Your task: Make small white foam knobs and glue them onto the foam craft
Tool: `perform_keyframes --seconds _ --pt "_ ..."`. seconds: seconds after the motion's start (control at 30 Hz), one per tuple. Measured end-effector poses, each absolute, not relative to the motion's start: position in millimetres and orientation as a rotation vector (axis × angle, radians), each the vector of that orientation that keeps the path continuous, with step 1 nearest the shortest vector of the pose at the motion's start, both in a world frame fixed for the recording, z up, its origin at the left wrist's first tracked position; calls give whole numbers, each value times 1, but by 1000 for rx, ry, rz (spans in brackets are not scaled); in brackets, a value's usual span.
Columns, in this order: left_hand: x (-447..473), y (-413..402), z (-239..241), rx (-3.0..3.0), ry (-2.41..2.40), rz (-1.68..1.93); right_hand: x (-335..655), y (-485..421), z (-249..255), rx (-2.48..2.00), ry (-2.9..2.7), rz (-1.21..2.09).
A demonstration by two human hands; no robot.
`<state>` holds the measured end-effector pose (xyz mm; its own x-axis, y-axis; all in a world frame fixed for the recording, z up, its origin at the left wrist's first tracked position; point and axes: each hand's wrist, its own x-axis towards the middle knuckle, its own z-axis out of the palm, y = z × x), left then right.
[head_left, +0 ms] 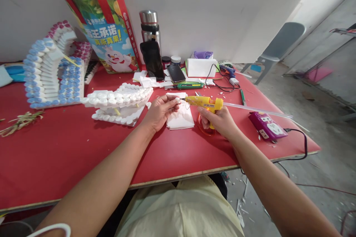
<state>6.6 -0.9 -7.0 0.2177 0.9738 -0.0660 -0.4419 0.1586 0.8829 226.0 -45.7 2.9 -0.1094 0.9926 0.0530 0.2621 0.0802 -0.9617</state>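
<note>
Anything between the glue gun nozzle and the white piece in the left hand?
Nothing visible. The glue gun in the right hand points its nozzle straight at the small white piece pinched in the left hand, with only open air between.

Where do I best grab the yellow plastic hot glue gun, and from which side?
By its handle, from the near side, as the right hand does. The yellow plastic hot glue gun sits level, its nozzle pointing left at the small white piece in the left hand, and the clear glue stick jutting right.
</note>
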Motion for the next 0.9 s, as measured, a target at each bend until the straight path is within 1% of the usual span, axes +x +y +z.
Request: perform_keyframes --seconds 0.6,0.9 --pt "4 1 -9 843 755 1188 227 -45 1 -1333 -1542 1068" --pt "6 -1 -9 889 764 1162 226 -46 3 -1267 -1521 1103"
